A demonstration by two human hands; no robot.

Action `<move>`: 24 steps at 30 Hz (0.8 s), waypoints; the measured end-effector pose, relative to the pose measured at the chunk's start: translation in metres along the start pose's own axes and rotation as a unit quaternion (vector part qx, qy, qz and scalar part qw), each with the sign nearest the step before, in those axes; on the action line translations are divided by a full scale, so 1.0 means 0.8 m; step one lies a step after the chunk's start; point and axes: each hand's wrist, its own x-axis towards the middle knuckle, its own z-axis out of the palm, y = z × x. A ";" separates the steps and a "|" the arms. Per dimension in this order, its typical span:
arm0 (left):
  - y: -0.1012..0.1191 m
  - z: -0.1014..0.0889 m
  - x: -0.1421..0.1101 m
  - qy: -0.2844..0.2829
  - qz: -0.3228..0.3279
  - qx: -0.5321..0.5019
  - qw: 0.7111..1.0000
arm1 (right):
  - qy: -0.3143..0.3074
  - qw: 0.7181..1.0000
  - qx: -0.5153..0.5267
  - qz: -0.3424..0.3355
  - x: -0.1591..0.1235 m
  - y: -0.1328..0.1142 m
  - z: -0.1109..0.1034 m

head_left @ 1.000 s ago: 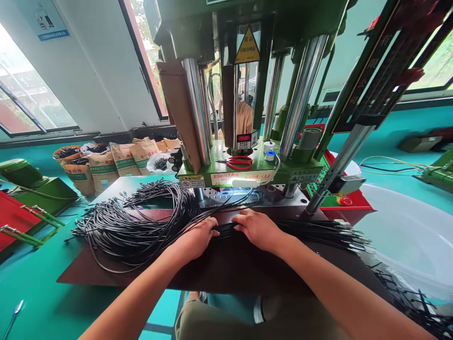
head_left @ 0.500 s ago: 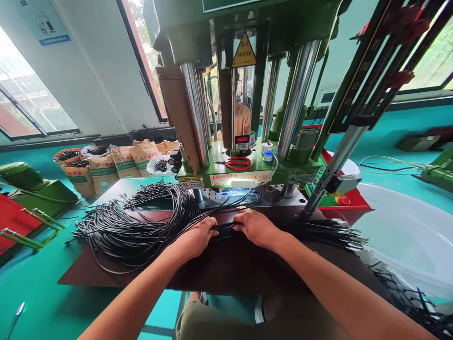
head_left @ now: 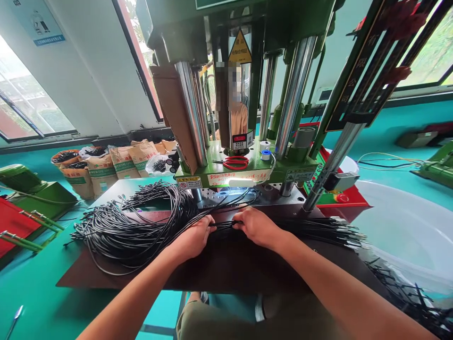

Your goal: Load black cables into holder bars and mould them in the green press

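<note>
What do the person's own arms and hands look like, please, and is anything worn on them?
The left hand and right hand are bare, with no gloves; no ring can be made out. The left forearm and right forearm are bare too, narrowing towards the wrists, with no sleeve, watch or bracelet on the parts in view.

Before the press point(head_left: 276, 171), cables point(head_left: 134, 231) lie across a board point(head_left: 247, 269). Scissors point(head_left: 235, 161) rest on the press. Sacks point(head_left: 102, 169) stand left of the press, farther back; a tub point(head_left: 414, 222) sits to its right.
</note>
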 end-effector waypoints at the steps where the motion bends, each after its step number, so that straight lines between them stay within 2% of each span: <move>1: 0.001 -0.001 0.000 0.001 -0.001 -0.002 1.000 | 0.005 1.000 -0.002 -0.003 0.000 0.000 -0.001; 8: 0.005 -0.003 0.006 -0.048 -0.009 -0.025 0.999 | 0.007 1.000 -0.012 -0.020 -0.002 -0.001 -0.003; 15: 0.000 0.002 0.009 -0.043 -0.025 -0.020 0.999 | -0.017 1.000 -0.018 -0.018 0.004 0.009 0.000; 24: 0.003 0.000 0.009 -0.029 -0.015 -0.022 0.999 | 0.020 0.999 -0.030 -0.029 -0.003 0.003 0.001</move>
